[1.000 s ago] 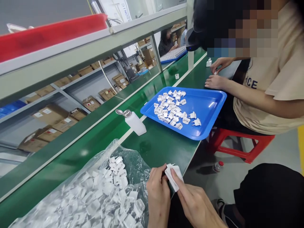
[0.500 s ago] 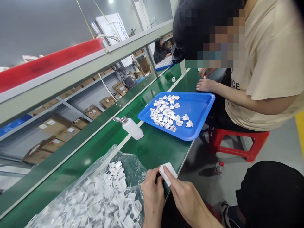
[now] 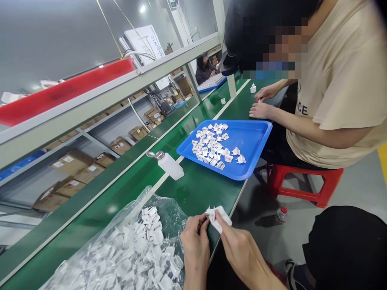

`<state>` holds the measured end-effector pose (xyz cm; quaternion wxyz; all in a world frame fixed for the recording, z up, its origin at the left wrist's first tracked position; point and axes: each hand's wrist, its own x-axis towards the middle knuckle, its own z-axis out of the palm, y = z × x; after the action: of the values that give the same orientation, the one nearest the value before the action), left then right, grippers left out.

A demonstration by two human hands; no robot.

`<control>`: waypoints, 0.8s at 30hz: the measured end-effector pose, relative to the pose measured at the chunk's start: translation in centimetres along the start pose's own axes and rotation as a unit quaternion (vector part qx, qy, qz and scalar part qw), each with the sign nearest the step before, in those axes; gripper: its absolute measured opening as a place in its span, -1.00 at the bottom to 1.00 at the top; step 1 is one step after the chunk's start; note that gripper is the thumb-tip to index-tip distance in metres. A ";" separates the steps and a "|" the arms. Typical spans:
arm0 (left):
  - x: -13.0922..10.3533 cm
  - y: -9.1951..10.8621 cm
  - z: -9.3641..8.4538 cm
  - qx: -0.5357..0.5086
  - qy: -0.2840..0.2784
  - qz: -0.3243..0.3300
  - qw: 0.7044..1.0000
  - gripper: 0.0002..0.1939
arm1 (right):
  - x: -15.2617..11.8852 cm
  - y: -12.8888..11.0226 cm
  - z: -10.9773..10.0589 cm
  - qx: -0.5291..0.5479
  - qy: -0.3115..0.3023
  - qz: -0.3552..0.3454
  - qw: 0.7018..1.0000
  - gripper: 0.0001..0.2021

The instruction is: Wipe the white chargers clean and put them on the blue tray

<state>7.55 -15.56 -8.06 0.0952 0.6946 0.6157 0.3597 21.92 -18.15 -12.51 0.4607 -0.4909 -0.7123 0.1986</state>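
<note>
Grey wall (image 3: pixel 66 32), bright light (image 3: pixel 142 8) up high; metal shelves (image 3: pixel 97 142) with cardboard boxes (image 3: pixel 74 162) beyond green desk (image 3: pixel 205 193); red stool (image 3: pixel 328 187) on grey floor (image 3: pixel 359 185), yellow stripe (image 3: pixel 383 161) at right edge

A green table (image 3: pixel 196 189) is stretching away ahead of the fingers (image 3: pixel 223 226). On it, a clear plastic bag (image 3: pixel 169 205) of white plugs (image 3: pixel 130 257) is lying just left of them, a white bottle (image 3: pixel 171 166) is standing ahead to their left, and a blue tray (image 3: pixel 254 141) is resting straight ahead, with a small white piece (image 3: pixel 223 101) sitting farther off.
</note>
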 end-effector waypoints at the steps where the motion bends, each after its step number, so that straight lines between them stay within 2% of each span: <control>1: -0.1 0.0 0.0 0.000 -0.001 0.006 1.000 -0.79 | 0.5 0.2 -0.2 -0.001 0.000 0.013 1.000 -0.49; 4: -0.5 0.0 0.2 0.000 0.002 0.025 1.000 -0.73 | 1.2 0.7 -0.5 0.004 0.000 0.006 1.000 -0.50; 7: -0.7 0.0 0.1 0.006 0.001 0.021 1.000 -0.67 | 0.6 0.6 -0.3 0.013 -0.015 -0.031 0.999 -0.49; 11: -0.5 0.1 -0.3 -0.012 -0.038 0.019 0.999 -0.54 | 0.1 -0.4 0.0 0.044 -0.048 -0.054 0.996 -0.46; 14: -0.2 0.2 -0.5 -0.022 -0.067 0.024 0.997 -0.55 | 1.3 -1.1 -0.3 0.049 -0.080 0.001 0.996 -0.44; 18: -0.2 -0.1 -0.3 -0.023 -0.065 0.021 0.997 -0.55 | 3.2 -1.2 -1.3 0.100 -0.089 0.089 0.987 -0.49; 21: -0.2 -0.2 -0.1 -0.027 -0.066 0.005 0.997 -0.60 | 3.1 -0.8 -1.8 0.172 -0.031 0.210 0.962 -0.52; 24: 0.0 0.5 -0.5 -0.024 -0.080 -0.027 0.996 -0.68 | 2.1 -0.4 -2.3 0.214 0.030 0.297 0.930 -0.39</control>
<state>7.60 -15.81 -7.44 0.1705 0.7018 0.6161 0.3143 23.49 -16.92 -10.07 0.4958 -0.5752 -0.4603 0.4598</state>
